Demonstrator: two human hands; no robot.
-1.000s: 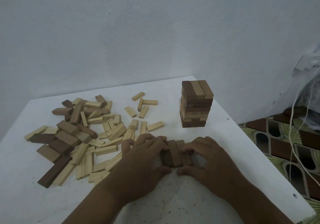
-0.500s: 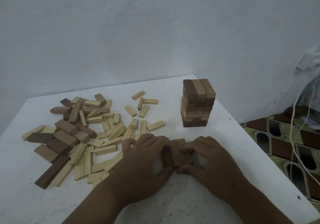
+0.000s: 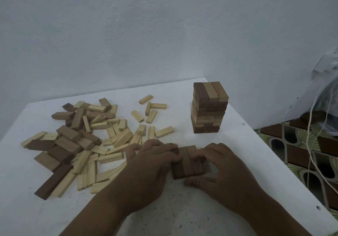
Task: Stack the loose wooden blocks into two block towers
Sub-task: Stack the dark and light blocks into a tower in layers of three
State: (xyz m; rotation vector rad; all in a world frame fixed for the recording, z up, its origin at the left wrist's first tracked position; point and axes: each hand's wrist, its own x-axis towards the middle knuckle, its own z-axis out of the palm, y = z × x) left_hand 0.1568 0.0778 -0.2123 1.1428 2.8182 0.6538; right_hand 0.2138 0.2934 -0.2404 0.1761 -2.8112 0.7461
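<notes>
Three brown blocks [image 3: 187, 162] lie side by side flat on the white table [image 3: 182, 213], near its front middle. My left hand [image 3: 148, 168] grips their left side with curled fingers. My right hand [image 3: 225, 170] grips their right side, thumb at the near end. A finished tower [image 3: 209, 107] of brown and pale blocks stands several layers high behind them, to the right. A heap of loose blocks [image 3: 82, 140], brown and pale, covers the left half of the table.
A pale wall [image 3: 164, 34] stands right behind the table. The table's right edge [image 3: 285, 164] drops to a patterned floor [image 3: 292, 148]. White cords [image 3: 311, 144] and a plastic bag [image 3: 327, 104] hang at the far right.
Both hands have stayed on the three brown blocks, squeezing them closer together. The view has shifted slightly; the tower and heap have not moved.
</notes>
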